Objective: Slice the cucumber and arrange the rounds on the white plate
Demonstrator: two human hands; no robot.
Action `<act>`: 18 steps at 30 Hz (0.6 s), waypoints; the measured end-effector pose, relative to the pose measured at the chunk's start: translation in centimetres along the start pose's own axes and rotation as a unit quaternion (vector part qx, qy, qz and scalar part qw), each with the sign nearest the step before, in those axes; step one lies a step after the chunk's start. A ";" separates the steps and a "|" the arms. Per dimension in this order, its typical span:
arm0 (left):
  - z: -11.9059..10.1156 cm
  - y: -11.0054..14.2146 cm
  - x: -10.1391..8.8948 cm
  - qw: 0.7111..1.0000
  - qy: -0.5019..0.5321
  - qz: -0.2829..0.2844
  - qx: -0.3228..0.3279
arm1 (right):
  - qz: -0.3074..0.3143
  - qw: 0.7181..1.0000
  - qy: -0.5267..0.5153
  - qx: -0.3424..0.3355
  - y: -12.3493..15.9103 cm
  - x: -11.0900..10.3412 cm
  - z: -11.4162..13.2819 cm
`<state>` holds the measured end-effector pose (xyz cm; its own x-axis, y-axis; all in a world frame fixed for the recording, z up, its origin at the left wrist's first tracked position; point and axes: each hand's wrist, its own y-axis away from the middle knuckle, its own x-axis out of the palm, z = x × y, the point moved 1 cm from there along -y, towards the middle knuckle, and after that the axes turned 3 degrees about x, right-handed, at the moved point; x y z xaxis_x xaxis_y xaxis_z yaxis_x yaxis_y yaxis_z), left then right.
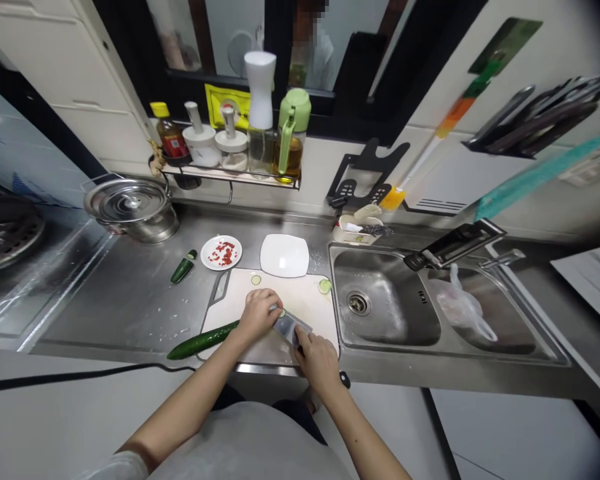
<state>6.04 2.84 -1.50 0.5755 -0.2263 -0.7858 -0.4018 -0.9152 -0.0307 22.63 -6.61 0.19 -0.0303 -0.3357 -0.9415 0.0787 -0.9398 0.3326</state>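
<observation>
One round white plate (219, 241) holds chopped red pieces; the steel sink's right basin (507, 317) holds a knotted, translucent plastic bag (463, 310). On the narrow shelf (225, 175), a green-topped bottle (294, 137) contains amber liquid. The long, glossy, dark-green cucumber (203, 341) lies slanted over the left edge of the smooth white cutting board (300, 297), its inner end covered by the left hand (261, 313), whose fingers curl closed on it. The right hand (319, 357) is wrapped round the knife (291, 327), its flat metal blade just beside the left fingertips.
</observation>
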 end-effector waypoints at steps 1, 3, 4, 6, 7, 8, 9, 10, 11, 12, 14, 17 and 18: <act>-0.1 -0.1 0.0 1.000 0.007 -0.004 -0.012 | 0.000 1.000 -0.001 0.003 0.1 0.1 0.0; -0.1 -0.2 -0.1 0.999 0.022 -0.020 -0.043 | 0.001 1.000 0.000 0.010 0.4 0.2 -0.1; 0.1 -0.3 -0.1 0.997 0.030 -0.031 -0.065 | 0.001 1.000 0.000 0.016 0.5 0.3 -0.3; 0.8 -0.6 -0.2 0.990 0.047 -0.052 -0.119 | -0.001 1.000 0.001 0.030 0.8 0.3 -0.8; 1.3 -0.7 -0.3 0.986 0.050 -0.061 -0.148 | -0.003 0.999 0.000 0.037 0.9 0.3 -1.1; 1.9 -0.9 -0.4 0.981 0.048 -0.068 -0.175 | -0.006 0.999 -0.001 0.044 1.0 0.4 -1.4; 2.5 -1.1 -0.5 0.976 0.041 -0.073 -0.199 | -0.007 0.999 -0.003 0.051 1.1 0.4 -1.7; 3.1 -1.3 -0.6 0.973 0.029 -0.075 -0.217 | -0.007 0.998 -0.004 0.058 1.1 0.5 -2.0; 3.7 -1.5 -0.7 0.970 0.015 -0.076 -0.232 | -0.007 0.998 -0.006 0.065 1.2 0.5 -2.2; 4.3 -1.8 -0.8 0.967 0.002 -0.076 -0.244 | -0.006 0.997 -0.007 0.071 1.2 0.6 -2.4; 5.3 -2.5 -1.0 0.962 -0.016 -0.075 -0.261 | -0.005 0.997 -0.011 0.082 1.1 0.6 -2.7; 6.5 -3.6 -1.0 0.961 -0.030 -0.076 -0.264 | -0.010 0.996 -0.021 0.087 0.9 0.7 -2.6; 6.9 -4.0 -1.0 0.962 -0.036 -0.075 -0.261 | -0.012 0.996 -0.025 0.087 0.8 0.6 -2.5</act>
<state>2.18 9.01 -4.84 0.5401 -0.0713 -0.8386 0.1051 -0.9829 0.1513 25.21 -7.44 -0.26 -0.0801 -0.3112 -0.9469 -0.0966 -0.9431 0.3182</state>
